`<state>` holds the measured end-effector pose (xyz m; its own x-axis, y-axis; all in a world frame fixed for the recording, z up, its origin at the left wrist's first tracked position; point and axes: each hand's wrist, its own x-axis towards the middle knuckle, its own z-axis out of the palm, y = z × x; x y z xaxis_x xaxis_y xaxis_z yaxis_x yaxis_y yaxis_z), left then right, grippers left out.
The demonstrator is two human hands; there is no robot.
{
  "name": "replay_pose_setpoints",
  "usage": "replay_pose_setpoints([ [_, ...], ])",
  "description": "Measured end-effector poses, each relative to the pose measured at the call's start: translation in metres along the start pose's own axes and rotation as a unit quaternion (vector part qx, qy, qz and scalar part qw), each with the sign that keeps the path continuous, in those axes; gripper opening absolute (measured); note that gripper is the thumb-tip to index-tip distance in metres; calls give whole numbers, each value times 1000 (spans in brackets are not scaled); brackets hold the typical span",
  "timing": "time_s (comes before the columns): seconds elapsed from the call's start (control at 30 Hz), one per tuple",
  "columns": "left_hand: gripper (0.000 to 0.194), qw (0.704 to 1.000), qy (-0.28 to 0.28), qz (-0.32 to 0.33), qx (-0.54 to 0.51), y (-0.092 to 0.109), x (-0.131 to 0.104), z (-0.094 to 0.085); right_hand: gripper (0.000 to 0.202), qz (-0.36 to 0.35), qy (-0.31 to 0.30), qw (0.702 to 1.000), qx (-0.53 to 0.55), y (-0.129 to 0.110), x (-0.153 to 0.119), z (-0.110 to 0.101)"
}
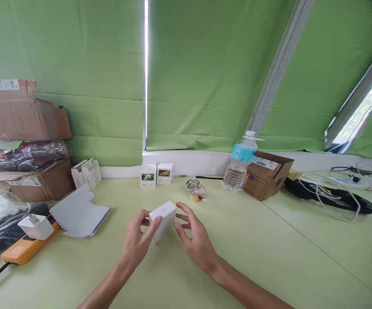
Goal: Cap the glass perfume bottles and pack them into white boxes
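A small white box with faint print on its top stands slightly tilted in front of me. My left hand grips it from the left, thumb on the near face and fingers behind. On the other side, my right hand has its fingers apart beside the box; whether a fingertip touches it I cannot tell. Farther back on the table lie small glass bottles with a gold-coloured cap. Two small white boxes with flower pictures, one with white flowers and one with yellow, stand against the sill.
A water bottle and a brown carton stand at the back right, with cables and a black item beyond. White paper, an orange power strip with a white charger, and stacked cardboard boxes occupy the left.
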<state>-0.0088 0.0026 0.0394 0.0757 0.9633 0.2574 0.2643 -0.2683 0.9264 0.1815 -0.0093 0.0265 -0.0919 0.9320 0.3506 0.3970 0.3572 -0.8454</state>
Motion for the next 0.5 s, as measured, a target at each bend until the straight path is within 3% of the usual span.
replay_pose_setpoints([
  [0.1, 35, 999, 30, 16, 11, -5, -1, 1, 57, -14, -56, 998, -10, -3, -4, 3],
  [0.2, 37, 997, 4, 76, -9, -12, -1, 4, 72, -37, -124, 991, 24, -11, -8, 7],
  [0.33, 21, 997, 11, 73, -26, -23, 1, 8, 69, -14, -137, 989, 53, -17, -10, 11],
  [0.4, 35, 998, -1, 29, -56, -28, 2, 8, 59, 5, -131, 989, 67, -15, -10, 12],
  [0.5, 67, 992, -76, -4, -104, -31, 2, 6, 45, 17, -123, 988, 91, -11, -8, 12],
])
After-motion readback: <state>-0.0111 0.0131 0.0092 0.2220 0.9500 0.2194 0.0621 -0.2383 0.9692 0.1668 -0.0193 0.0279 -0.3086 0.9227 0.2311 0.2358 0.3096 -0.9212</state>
